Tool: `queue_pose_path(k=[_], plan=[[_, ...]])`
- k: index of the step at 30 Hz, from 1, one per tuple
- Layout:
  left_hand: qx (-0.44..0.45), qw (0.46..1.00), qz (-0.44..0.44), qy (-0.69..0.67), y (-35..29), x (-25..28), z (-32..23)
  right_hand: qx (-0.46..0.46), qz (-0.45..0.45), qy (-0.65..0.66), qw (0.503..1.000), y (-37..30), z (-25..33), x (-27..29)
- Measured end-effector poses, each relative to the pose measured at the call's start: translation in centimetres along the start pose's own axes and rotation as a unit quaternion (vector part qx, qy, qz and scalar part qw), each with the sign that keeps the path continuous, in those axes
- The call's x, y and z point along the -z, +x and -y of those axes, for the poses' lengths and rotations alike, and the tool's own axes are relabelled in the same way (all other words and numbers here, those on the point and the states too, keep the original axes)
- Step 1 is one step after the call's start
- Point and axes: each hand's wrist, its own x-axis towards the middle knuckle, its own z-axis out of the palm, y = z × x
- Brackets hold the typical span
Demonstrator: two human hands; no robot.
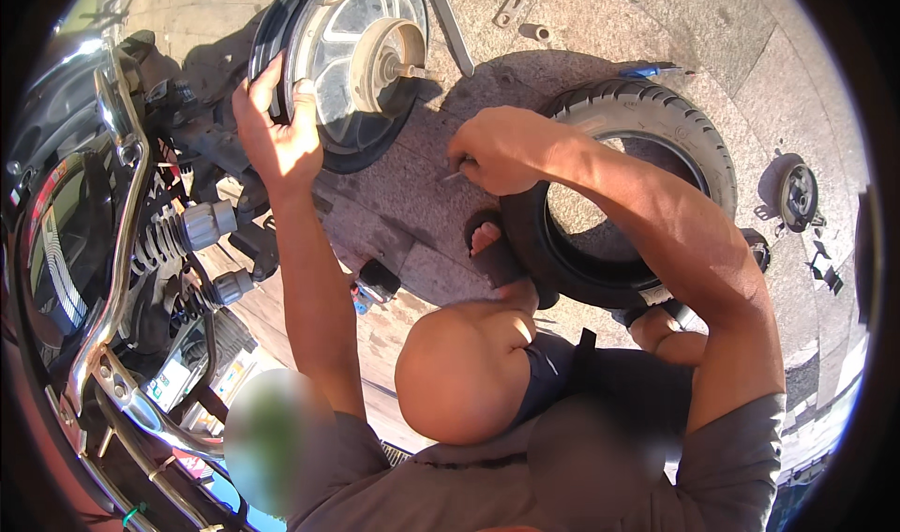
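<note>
A wheel rim (pixel 333 82) with a grey hub and a protruding axle stands tilted on the paving at the upper left. My left hand (pixel 281 143) grips the near edge of that rim, thumb on the face and fingers around the far side. To the right of the wheel, my right hand (pixel 497 152) is closed, held apart from the rim. From its fingers pokes a thin, light-coloured piece (pixel 451 177), too small to name. Beneath my right forearm lies a black tyre (pixel 708 143), off any rim.
A motor vehicle's chrome bar (pixel 122 241) and shock absorber (pixel 183 232) fill the left side. A flat metal bar (pixel 448 26), a metal plate (pixel 509 10), a short sleeve (pixel 535 32) and a blue-handled tool (pixel 647 70) lie beyond. A brake part (pixel 798 194) rests at right.
</note>
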Motion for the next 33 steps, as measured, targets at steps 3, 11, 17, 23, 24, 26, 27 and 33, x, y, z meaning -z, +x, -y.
queue_pose_path(k=[3, 11, 17, 23, 24, 26, 27, 33], plan=[[0.006, 1.000, -0.003, -0.003, 0.3, -0.2, -0.2, -0.021, -0.005, 0.041, 0.999, -0.7, -0.2, -3.9], [0.004, 1.000, -0.016, -0.002, -0.7, -0.1, 0.1, 0.018, -0.218, 0.070, 0.973, -1.6, -1.5, 2.0], [0.019, 0.999, -0.006, -0.033, -0.3, -0.1, 0.4, 0.018, -0.230, 0.049, 0.972, 1.6, -1.6, 0.8], [0.033, 0.999, -0.009, -0.036, -0.4, -0.1, -0.3, 0.019, -0.225, 0.067, 0.972, 1.1, -2.0, 1.2], [0.024, 0.999, -0.008, -0.033, -0.5, 0.0, -0.1, 0.007, -0.230, 0.075, 0.970, 1.1, -2.2, 1.2], [0.016, 0.999, -0.006, -0.028, -0.7, 0.2, 0.1, 0.021, -0.204, 0.084, 0.975, 1.0, -1.5, 1.5], [0.019, 0.999, -0.006, -0.027, -0.9, 0.3, 0.2, 0.028, -0.190, 0.089, 0.977, 1.0, -1.0, 1.8], [0.032, 0.999, -0.001, -0.031, -1.5, 0.2, 0.3, 0.004, -0.192, 0.057, 0.980, 1.1, -2.0, 1.3]])
